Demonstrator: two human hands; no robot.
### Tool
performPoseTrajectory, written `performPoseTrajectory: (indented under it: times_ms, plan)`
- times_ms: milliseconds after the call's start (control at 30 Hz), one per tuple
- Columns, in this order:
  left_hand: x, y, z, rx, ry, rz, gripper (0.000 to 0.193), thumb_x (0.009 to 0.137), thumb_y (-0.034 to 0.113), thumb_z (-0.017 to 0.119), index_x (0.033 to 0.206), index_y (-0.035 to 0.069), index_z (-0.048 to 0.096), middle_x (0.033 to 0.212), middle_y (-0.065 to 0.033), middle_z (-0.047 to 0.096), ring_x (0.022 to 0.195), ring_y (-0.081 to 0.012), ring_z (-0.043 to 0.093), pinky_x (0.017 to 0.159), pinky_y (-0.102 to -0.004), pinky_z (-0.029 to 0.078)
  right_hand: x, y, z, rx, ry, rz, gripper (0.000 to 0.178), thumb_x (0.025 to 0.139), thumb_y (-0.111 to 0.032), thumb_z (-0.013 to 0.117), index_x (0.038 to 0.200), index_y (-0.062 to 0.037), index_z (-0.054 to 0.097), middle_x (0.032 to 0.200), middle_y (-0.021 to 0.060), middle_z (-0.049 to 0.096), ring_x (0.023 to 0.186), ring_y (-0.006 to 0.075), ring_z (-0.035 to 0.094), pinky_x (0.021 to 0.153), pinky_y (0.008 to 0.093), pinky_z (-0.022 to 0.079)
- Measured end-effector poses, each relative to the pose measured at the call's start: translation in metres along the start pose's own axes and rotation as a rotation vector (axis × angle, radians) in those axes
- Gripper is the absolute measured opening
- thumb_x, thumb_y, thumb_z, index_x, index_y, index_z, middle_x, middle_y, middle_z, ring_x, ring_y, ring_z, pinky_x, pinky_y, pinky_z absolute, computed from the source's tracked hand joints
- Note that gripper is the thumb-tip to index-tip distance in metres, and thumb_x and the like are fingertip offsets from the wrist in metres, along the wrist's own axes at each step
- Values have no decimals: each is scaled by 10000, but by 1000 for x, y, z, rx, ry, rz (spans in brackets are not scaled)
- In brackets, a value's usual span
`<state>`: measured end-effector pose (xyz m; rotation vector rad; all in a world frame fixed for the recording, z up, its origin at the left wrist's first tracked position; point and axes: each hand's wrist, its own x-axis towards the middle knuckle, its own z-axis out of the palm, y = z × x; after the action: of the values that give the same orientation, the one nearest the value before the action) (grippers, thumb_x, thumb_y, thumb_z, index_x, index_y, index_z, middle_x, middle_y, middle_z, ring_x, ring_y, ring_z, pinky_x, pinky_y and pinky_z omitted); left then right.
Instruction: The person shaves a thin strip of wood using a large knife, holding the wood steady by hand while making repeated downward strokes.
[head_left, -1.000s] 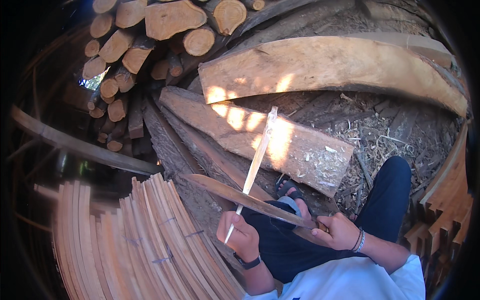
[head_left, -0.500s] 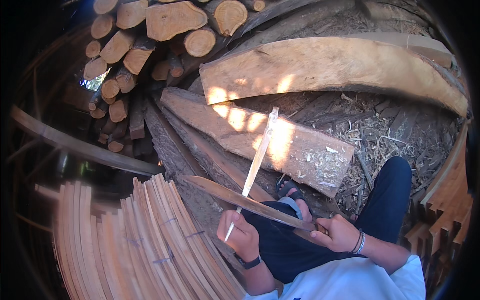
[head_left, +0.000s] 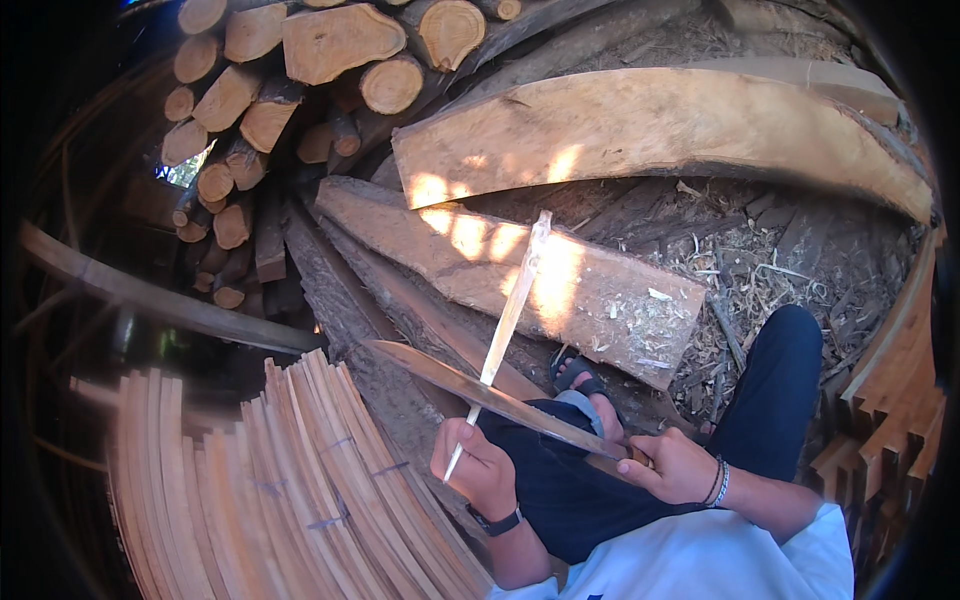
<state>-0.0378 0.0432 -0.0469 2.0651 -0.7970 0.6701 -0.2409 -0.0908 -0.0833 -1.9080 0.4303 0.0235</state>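
My left hand (head_left: 487, 478) is closed round the lower part of a slim pale wooden stick (head_left: 517, 300). The stick points up and away from me, and its narrow lower end pokes out below my fingers. In my right hand (head_left: 682, 470) is the handle of a machete (head_left: 545, 423), gripped tightly. Its long, broad blade slants up to the left and crosses the stick just above my left hand. The blade seems to touch the stick there. Behind the stick's upper end lies a thick plank (head_left: 625, 315) with sun patches and shavings.
Stacked thin wooden slats (head_left: 330, 470) stand close on my left. Cut logs (head_left: 343, 42) are piled at the far left. A large curved slab (head_left: 660, 130) lies at the back. Wood shavings (head_left: 765, 270) cover the ground right of the plank. More cut boards (head_left: 890, 400) stand at the right edge.
The machete blade has tipped slightly, its far end rising a little against the stick. Both hands keep their grips, and the whole view has shifted slightly.
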Motion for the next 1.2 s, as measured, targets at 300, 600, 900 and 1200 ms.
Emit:
performPoseTrajectory:
  times_ms: [300,600,900,1200]
  plan:
    - [-2,-4,1,2,41,12,580,1055,381,340,616,4,378,548,-102,368,467,-244,390,447,-366,272,3,0,-4,-21,44,-36,437,953,-417,560,810,-11,636,560,196,575,556,385,617,577,469,491]
    - [-2,-4,0,-17,74,1,525,1048,316,370,607,32,340,549,-127,349,456,-312,394,443,-410,273,10,14,-4,-14,80,-5,465,955,-413,558,769,8,627,564,213,571,547,392,605,558,454,481]
    - [-3,-4,-1,-22,90,-5,558,1049,329,362,576,37,318,536,-107,326,439,-283,377,435,-386,264,19,23,-8,-47,94,-29,488,953,-419,551,724,10,594,533,215,544,526,397,590,547,453,475]
    - [-4,-6,-1,13,146,-16,557,1051,322,360,577,32,326,524,-95,352,431,-242,376,428,-365,257,30,31,-11,-70,80,-26,497,952,-435,544,721,2,601,541,217,545,545,398,601,555,457,478]
